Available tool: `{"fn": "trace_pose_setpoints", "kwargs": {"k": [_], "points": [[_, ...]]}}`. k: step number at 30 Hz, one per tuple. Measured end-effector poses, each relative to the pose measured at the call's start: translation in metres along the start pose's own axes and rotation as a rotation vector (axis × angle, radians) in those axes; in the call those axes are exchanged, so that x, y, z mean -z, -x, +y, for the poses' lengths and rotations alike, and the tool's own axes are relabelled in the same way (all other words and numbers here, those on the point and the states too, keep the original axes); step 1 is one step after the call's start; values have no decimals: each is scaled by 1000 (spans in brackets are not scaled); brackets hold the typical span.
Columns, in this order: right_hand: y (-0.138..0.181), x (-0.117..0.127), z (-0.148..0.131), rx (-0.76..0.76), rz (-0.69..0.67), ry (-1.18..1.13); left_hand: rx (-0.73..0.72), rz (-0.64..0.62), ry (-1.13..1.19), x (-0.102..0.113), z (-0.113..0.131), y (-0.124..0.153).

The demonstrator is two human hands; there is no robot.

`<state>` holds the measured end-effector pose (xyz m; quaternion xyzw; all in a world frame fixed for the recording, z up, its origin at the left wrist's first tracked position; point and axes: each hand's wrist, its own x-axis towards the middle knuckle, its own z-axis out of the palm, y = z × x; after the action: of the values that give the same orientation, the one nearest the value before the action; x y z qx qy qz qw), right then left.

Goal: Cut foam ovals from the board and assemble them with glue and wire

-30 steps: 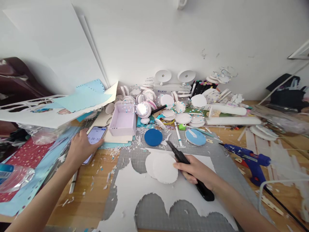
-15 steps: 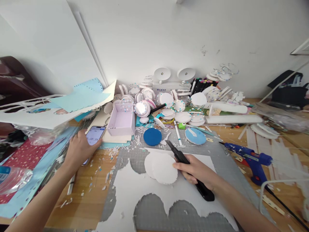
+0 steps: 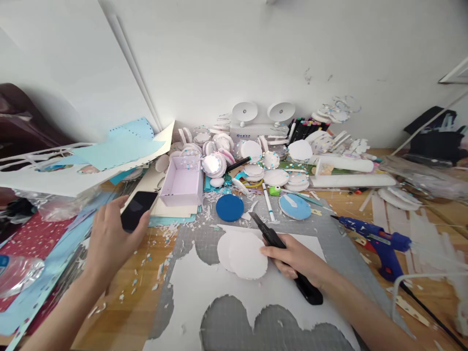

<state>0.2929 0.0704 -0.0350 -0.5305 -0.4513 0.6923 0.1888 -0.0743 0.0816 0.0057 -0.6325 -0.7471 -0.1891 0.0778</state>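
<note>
Near the middle of the frame, two white discs (image 3: 249, 256) overlap on one white sheet (image 3: 190, 287) with curved cut-outs, which lies over a grey cutting mat (image 3: 336, 243). Just right of the discs, the right hand (image 3: 294, 256) is wrapped around one black utility knife (image 3: 270, 238), its blade pointing to the upper left. At centre left, the left hand (image 3: 113, 239) is at one phone (image 3: 138, 209) with a dark screen, fingers by the left edge and thumb by the right; whether it grips or only rests there, I cannot tell.

Above the sheet lie one dark blue disc (image 3: 229, 207), one light blue disc (image 3: 294, 206) with a white strip across it, and, between them, one white pen (image 3: 268, 202). One pale purple box (image 3: 181, 197) stands right of the phone. Behind, white discs (image 3: 276, 177) are heaped too thickly to count, below two dish-shaped white heads (image 3: 244, 111). At the right is one blue glue gun (image 3: 380, 239); at the left edge, one clear bottle (image 3: 25, 275).
</note>
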Motion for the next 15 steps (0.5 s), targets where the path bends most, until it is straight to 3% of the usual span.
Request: {"fn": "trace_pose_setpoints", "kwargs": {"k": [2,3,4,6,9,12,15], "points": [[-1,-2,-2,6,13,-2,-149,73,123,8,24,22],[-2,-4,-3,10,19,-4,-291,36,213,10,38,34],[-3,-5,-4,14,23,-7,-423,-42,283,11,53,44],[-2,-6,-5,26,33,-15,-547,-282,354,6,82,59],[5,-1,-8,93,130,7,-639,-448,417,-15,113,63],[19,13,-10,193,335,75,-655,-453,468,-35,125,54],[35,28,-12,257,478,92,-663,-442,502,-37,124,45]]}}
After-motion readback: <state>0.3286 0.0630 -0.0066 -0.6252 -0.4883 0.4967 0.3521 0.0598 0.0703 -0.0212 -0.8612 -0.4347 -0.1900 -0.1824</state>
